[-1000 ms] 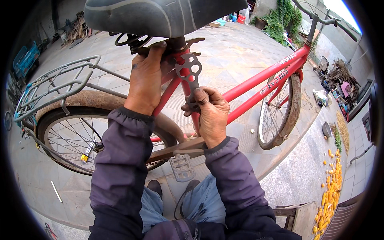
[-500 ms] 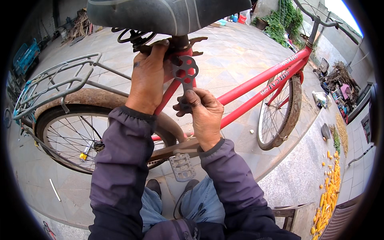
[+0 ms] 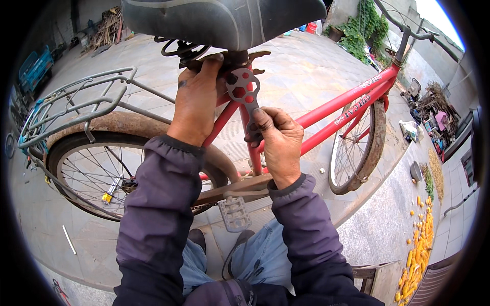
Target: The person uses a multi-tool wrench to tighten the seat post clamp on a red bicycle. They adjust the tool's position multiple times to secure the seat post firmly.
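Observation:
A flat grey multi-hole wrench (image 3: 246,94) stands upright against the red seat tube (image 3: 245,122), its upper end at the seat clamp. My right hand (image 3: 282,140) pinches its lower end between thumb and bent fingers. My left hand (image 3: 196,104) is closed just under the black saddle (image 3: 224,23), behind the seat post (image 3: 238,57), its thumb on top and its fingers hidden. Brownish metal prongs (image 3: 261,54) stick out past the post on the far side; whether they belong to something in my left hand, I cannot tell.
The red bicycle's rear rack (image 3: 97,94) and rusty rear mudguard (image 3: 112,122) are on the left, its front wheel (image 3: 360,148) on the right. Below my hands hangs a pedal (image 3: 235,214). Corn cobs (image 3: 418,245) lie at right, near a wooden stool (image 3: 377,280).
The bicycle and both hands appear slightly farther right in the view. The wrench has turned a little, its lower end swinging right with my right hand. My left hand keeps its place under the saddle.

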`<state>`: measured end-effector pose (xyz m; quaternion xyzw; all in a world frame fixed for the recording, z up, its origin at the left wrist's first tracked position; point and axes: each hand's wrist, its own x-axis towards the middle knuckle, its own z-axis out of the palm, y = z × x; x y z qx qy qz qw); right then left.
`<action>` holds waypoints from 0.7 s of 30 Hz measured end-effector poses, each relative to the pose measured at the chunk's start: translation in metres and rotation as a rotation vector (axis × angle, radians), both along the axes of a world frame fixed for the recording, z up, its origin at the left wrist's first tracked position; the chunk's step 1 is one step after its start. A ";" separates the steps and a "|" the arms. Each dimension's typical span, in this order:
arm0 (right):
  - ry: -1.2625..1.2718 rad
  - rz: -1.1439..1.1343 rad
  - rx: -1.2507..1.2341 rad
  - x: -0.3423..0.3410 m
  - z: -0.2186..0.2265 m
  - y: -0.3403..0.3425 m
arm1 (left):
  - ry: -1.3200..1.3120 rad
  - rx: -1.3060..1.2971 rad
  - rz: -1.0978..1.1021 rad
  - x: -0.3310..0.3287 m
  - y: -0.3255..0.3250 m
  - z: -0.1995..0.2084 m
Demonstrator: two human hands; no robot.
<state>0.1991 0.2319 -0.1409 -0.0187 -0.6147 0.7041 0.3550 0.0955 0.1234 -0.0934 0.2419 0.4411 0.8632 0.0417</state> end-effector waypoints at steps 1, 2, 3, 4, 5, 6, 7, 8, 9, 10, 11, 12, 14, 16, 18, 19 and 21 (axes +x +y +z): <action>0.033 -0.040 0.008 -0.001 0.003 0.008 | 0.023 -0.028 0.014 -0.001 -0.001 -0.001; 0.054 -0.069 -0.052 0.002 0.013 0.020 | -0.002 -0.005 -0.014 -0.001 -0.001 0.000; 0.096 -0.100 -0.116 0.004 0.025 0.034 | -0.028 0.017 -0.042 -0.001 -0.002 0.001; 0.092 -0.166 -0.099 0.007 0.037 0.055 | -0.052 0.040 -0.076 0.000 0.001 0.002; 0.119 -0.195 -0.022 0.010 0.050 0.071 | -0.039 0.043 -0.105 0.002 0.002 0.003; 0.124 -0.186 0.051 0.010 0.061 0.084 | -0.024 0.043 -0.125 0.004 0.000 0.004; 0.140 -0.169 0.091 0.013 0.069 0.086 | -0.008 0.045 -0.142 0.004 -0.003 0.006; 0.156 -0.152 0.132 0.016 0.076 0.086 | -0.002 0.043 -0.138 0.005 -0.003 0.007; 0.156 -0.150 0.150 0.020 0.079 0.080 | 0.004 0.041 -0.133 0.006 -0.003 0.008; 0.122 -0.142 0.149 0.023 0.076 0.074 | 0.010 0.038 -0.129 0.007 -0.004 0.008; 0.090 -0.109 0.139 0.025 0.070 0.066 | -0.014 0.015 -0.128 0.006 -0.005 0.009; 0.059 -0.075 0.128 0.026 0.062 0.056 | 0.000 0.018 -0.112 0.009 -0.004 0.011; 0.008 -0.046 0.099 0.024 0.044 0.039 | 0.025 0.018 -0.079 0.013 0.000 0.012; -0.020 -0.008 0.026 0.018 0.029 0.023 | -0.002 0.003 -0.054 0.007 -0.001 0.008; 0.050 0.023 -0.009 0.011 0.015 0.016 | -0.013 0.000 -0.077 0.004 0.000 0.007; 0.053 0.014 -0.034 0.009 0.013 0.012 | -0.012 -0.003 -0.103 0.006 -0.003 0.008; 0.083 0.001 -0.070 0.002 0.006 0.007 | -0.004 0.004 -0.131 0.007 -0.004 0.010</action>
